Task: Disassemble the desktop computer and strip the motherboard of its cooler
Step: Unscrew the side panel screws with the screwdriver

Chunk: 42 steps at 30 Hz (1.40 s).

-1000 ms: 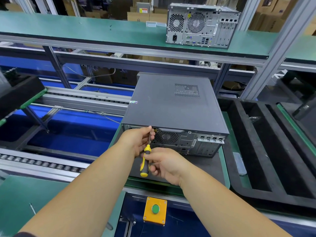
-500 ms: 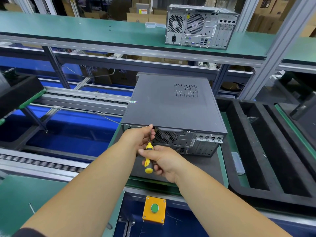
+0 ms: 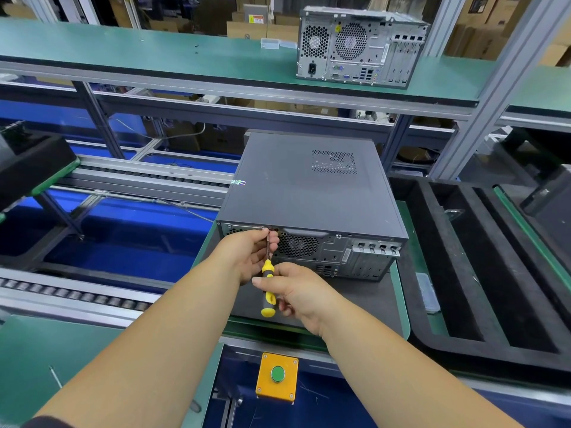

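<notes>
A dark grey desktop computer (image 3: 309,186) lies on its side on a black mat, its rear panel facing me and its cover closed. A screwdriver (image 3: 267,288) with a yellow and grey handle points up at the top edge of the rear panel, left of the fan grille. My left hand (image 3: 250,254) pinches its metal shaft near the tip. My right hand (image 3: 296,291) grips the handle from the right. The motherboard and cooler are hidden inside the case.
A second computer (image 3: 358,46) stands on the upper green shelf (image 3: 154,50). A black foam tray (image 3: 482,261) with long slots lies to the right. A roller conveyor (image 3: 77,295) runs at the left. A yellow box with a green button (image 3: 277,375) sits below the bench edge.
Both hands and the screwdriver stay at the same spot on the rear panel. My right hand has shifted its grip slightly on the handle.
</notes>
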### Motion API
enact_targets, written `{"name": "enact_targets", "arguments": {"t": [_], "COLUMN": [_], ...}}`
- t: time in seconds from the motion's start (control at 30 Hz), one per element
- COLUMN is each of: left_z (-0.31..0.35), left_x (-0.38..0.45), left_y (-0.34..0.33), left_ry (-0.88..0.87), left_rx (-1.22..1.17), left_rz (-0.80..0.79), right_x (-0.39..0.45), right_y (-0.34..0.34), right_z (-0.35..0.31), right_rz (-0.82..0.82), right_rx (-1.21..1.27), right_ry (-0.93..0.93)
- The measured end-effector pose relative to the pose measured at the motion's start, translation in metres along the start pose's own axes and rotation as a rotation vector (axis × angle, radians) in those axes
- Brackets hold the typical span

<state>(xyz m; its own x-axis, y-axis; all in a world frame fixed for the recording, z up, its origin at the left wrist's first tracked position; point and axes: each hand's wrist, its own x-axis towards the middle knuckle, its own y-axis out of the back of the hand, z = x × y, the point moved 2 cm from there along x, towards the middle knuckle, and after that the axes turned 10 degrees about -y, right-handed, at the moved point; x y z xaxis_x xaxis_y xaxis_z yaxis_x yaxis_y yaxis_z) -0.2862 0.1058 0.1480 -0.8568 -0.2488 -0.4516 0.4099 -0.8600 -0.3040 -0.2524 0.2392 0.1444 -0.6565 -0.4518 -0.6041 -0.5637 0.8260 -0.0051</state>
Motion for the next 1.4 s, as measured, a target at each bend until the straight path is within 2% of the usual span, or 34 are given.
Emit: {"name": "enact_targets", "arguments": {"t": [0.17,0.23,0.4,0.53,0.7,0.83,0.97,1.1,1.23,1.33,1.4], "left_z": [-0.007,-0.015,-0.041,-0.059,-0.090,-0.116,-0.132,-0.137,-0.130,-0.122,-0.117], "left_x": [-0.001,-0.003,-0.019,-0.033,-0.042,-0.046,-0.050,-0.055,-0.060,-0.061,-0.062], "left_y": [0.006,0.001,-0.047,-0.099,-0.157,-0.194,-0.217,-0.222,-0.216,-0.205,-0.200], "left_ry": [-0.049,-0.046,0.020,0.034,0.032,0.038,0.025,-0.022,-0.072,-0.153,-0.202], "left_rx": [-0.047,0.023,0.180,0.269,0.339,0.397,0.482,0.472,0.507,0.559,0.613], "left_rz": [0.080,0.092,-0.138,-0.321,-0.400,-0.400,-0.302,-0.240,-0.165,-0.200,-0.303], "right_x": [-0.007,-0.011,-0.018,-0.035,-0.063,-0.078,-0.082,-0.076,-0.073,-0.077,-0.082], "right_y": [0.012,0.023,0.069,0.117,0.176,0.220,0.270,0.304,0.309,0.291,0.271], "right_z": [0.006,0.008,0.016,0.028,0.056,0.076,0.095,0.110,0.102,0.081,0.062], "right_rz": [-0.009,0.067,0.388,0.467,0.570,0.614,0.728,0.701,0.695,0.628,0.557], "right_rx": [-0.053,-0.032,0.063,0.112,0.165,0.136,0.058,0.031,0.091,0.235,0.264], "right_ry": [-0.018,0.000,0.076,0.153,0.185,0.151,0.049,-0.068,-0.100,-0.026,0.115]}}
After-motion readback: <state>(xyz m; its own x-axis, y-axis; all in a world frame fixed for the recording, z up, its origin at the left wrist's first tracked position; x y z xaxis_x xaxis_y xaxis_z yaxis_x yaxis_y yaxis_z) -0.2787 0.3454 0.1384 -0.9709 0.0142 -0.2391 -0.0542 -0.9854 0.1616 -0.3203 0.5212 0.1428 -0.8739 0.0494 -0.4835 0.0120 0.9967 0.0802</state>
